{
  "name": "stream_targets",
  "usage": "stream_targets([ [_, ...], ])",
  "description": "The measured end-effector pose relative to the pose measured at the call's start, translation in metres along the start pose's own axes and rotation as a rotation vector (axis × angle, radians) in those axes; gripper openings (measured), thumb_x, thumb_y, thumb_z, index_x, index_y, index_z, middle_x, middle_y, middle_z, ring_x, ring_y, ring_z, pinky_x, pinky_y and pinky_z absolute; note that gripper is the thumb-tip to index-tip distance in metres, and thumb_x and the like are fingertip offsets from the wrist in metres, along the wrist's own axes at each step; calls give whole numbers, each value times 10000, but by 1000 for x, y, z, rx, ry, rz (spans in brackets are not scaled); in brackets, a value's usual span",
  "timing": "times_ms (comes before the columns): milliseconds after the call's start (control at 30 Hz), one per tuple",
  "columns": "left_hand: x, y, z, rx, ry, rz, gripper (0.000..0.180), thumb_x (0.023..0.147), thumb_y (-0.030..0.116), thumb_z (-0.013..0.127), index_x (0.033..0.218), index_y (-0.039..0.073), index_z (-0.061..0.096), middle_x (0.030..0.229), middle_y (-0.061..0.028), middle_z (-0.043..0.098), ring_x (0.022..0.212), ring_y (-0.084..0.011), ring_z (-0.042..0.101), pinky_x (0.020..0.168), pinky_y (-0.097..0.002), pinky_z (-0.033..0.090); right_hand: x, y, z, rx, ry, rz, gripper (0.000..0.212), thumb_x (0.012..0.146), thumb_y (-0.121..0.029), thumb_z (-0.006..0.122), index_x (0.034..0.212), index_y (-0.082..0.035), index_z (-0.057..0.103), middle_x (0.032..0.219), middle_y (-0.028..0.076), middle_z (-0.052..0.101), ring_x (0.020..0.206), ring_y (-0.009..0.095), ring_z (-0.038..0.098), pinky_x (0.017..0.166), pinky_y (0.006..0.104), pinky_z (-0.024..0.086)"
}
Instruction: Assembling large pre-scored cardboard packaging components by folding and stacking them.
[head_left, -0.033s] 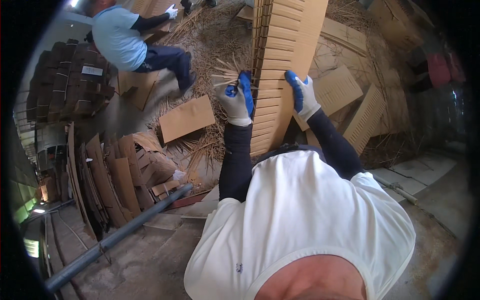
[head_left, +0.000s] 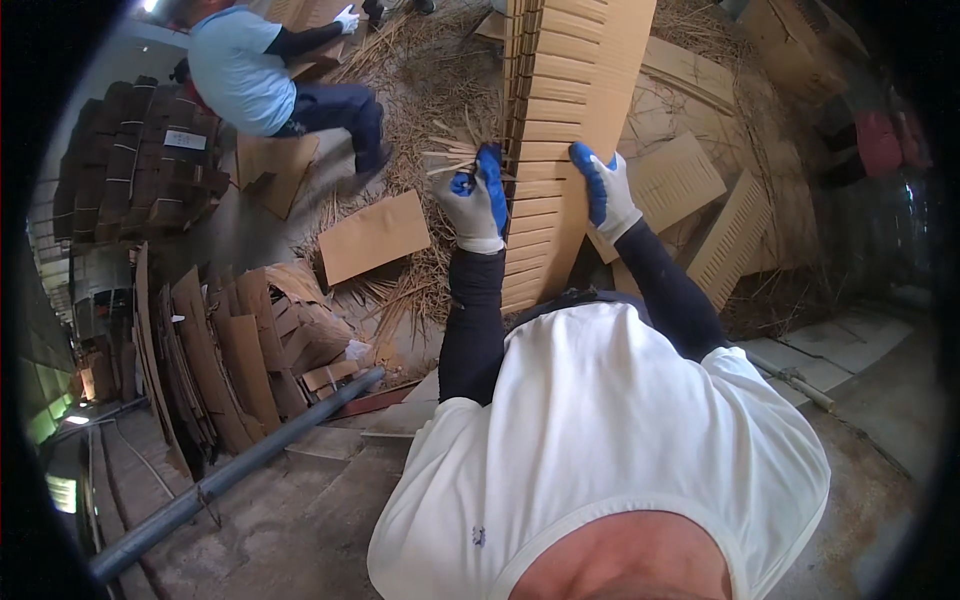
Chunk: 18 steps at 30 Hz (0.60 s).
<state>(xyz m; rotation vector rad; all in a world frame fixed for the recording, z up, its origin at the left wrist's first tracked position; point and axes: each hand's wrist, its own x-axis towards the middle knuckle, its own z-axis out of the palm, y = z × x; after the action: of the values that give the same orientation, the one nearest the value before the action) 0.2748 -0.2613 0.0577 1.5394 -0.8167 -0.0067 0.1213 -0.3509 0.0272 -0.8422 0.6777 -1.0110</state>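
A tall stack of slotted brown cardboard sheets [head_left: 560,140] stands on edge in front of me, with rows of narrow slits along its left part. At the stack's left edge, my left hand [head_left: 474,200], in a white and blue work glove, is closed around a loose bunch of thin cardboard strips [head_left: 452,158] that fan out to the left. On the right, my right hand [head_left: 607,188], gloved alike, grips the edge of the stack, thumb on its face. The fingers behind the sheets are hidden.
Cardboard scraps [head_left: 420,130] litter the floor. A plain cardboard sheet [head_left: 375,237] lies at left, slotted sheets [head_left: 675,180] at right. A co-worker [head_left: 245,75] bends at upper left, near dark bundled cardboard [head_left: 140,160]. A grey pipe [head_left: 240,470] crosses the lower left.
The co-worker at upper left has shifted very slightly. My hands and the stack look almost the same.
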Motion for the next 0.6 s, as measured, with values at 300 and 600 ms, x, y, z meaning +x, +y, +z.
stream_targets([
  [300,5,-17,-1,344,102,605,83,780,2,653,820,-23,585,804,-155,625,699,-298,627,618,-373,501,-4,8,4,-88,-26,-144,385,823,-154,743,1129,28,597,1034,45,654,887,118,607,799,268,498],
  [600,37,-46,-46,-681,430,-401,306,902,210,637,1040,-60,595,945,-149,651,746,-226,643,634,-342,533,7,10,-11,-74,91,-88,309,855,-149,711,1098,15,616,994,21,653,866,96,592,782,257,482],
])
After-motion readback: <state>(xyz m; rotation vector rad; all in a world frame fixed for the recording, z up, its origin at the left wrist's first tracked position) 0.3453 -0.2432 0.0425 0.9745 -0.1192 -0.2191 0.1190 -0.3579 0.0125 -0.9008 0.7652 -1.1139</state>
